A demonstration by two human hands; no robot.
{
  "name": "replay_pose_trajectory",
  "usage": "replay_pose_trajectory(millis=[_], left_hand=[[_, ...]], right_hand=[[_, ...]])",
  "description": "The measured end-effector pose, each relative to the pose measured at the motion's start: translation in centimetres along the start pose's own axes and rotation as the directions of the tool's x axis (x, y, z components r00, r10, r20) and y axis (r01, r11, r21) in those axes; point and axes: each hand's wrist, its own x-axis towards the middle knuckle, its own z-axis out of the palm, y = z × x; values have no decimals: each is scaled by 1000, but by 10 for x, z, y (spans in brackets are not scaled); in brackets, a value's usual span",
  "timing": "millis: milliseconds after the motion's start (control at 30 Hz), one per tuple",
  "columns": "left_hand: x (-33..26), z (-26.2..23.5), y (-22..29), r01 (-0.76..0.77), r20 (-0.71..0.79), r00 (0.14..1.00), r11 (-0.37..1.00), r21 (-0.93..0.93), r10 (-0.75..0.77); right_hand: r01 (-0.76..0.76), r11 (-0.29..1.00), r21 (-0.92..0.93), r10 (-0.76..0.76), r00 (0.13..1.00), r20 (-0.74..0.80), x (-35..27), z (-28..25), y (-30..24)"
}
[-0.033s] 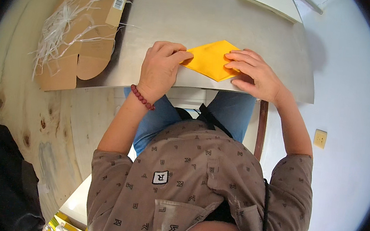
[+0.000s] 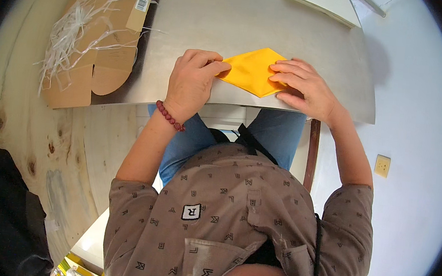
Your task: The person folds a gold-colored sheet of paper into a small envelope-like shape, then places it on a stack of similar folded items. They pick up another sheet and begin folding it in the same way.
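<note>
A folded sheet of yellow paper [image 2: 250, 73], kite-shaped, lies near the front edge of the metal table. At its left corner my left hand [image 2: 192, 80] is closed, thumb and fingers pinching the tip, which they hide. My right hand [image 2: 309, 90] rests over the right corner with its fingers apart. Its fingertips touch the top of the paper, and the thumb lies just by the lower right edge. The paper's right tip is hidden under that hand.
Brown cardboard [image 2: 114, 68] lies on the left of the metal table [image 2: 205, 16], with shredded white plastic strips [image 2: 78, 31] on it. A white box-like object [image 2: 322, 5] stands at the far right. A white wall with a socket [image 2: 382, 166] is to the right.
The fingers of my right hand have shifted very slightly over the paper. My left hand and the paper stay in place.
</note>
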Motion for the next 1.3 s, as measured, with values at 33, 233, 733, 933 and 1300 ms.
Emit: replay_pose_trajectory(millis=[33, 233, 733, 933, 1300], left_hand=[[0, 0, 0, 2, 36, 999, 1000, -16, -1], [1, -2, 4, -23, 10, 1000, 999, -35, 24], [-10, 6, 54, -4, 123, 992, 994, -108, 18], [-6, 10, 43, -109, 104, 987, 985, -133, 123], [-3, 13, 27, -112, 170, 975, 976, -189, 144]], right_hand=[[35, 999, -40, -36, 999, -21, -1, 2, 3], [111, 972, -209, -133, 986, -97, -2, 6, 10], [26, 970, -242, -100, 948, -302, 65, 22, 36], [-98, 964, -247, -5, 923, -384, 67, 35, 39], [-144, 962, -232, 34, 907, -420, 79, 42, 34]])
